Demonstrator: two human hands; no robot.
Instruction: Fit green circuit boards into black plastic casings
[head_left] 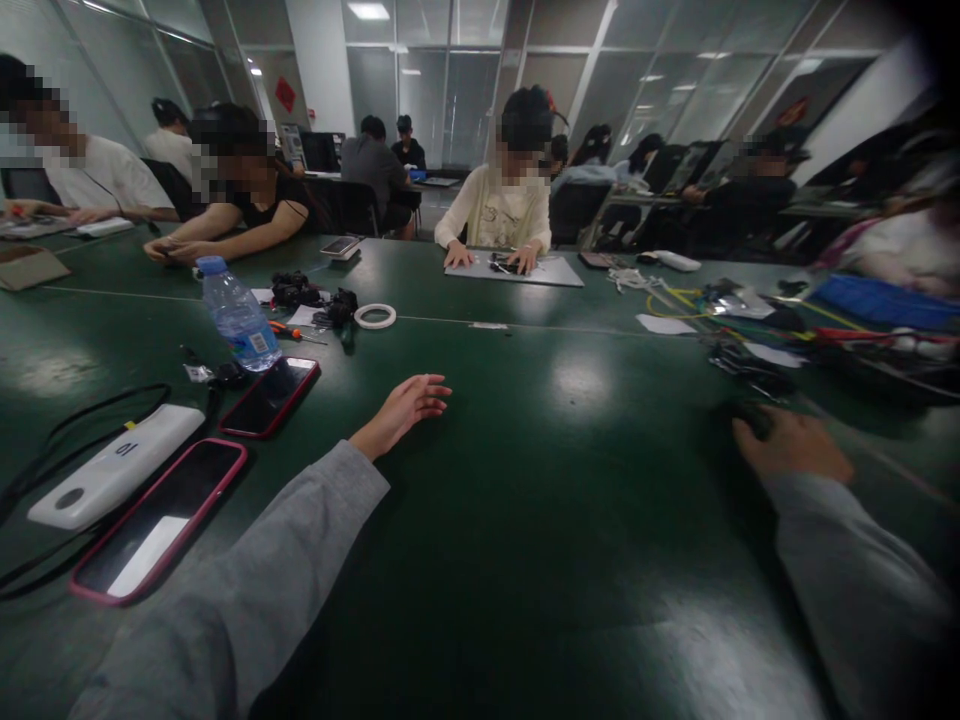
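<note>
One red-edged phone point(161, 520) lies nearest at our left, alongside one white device point(116, 470), both on the green table point(525, 560). Our right hand point(799, 447), well to the right, lies over one dark object point(753, 421), near a dark bundle point(750, 370); we cannot tell whether the fingers clasp it. Our left hand point(405, 412), released, extends loosely bent fingers at mid-table. Next: one second phone point(270, 397); one blue-capped bottle point(236, 310) just behind it; one white ring point(375, 317). Across the table, one co-worker point(495, 205), hands on a gray board point(562, 271).
</note>
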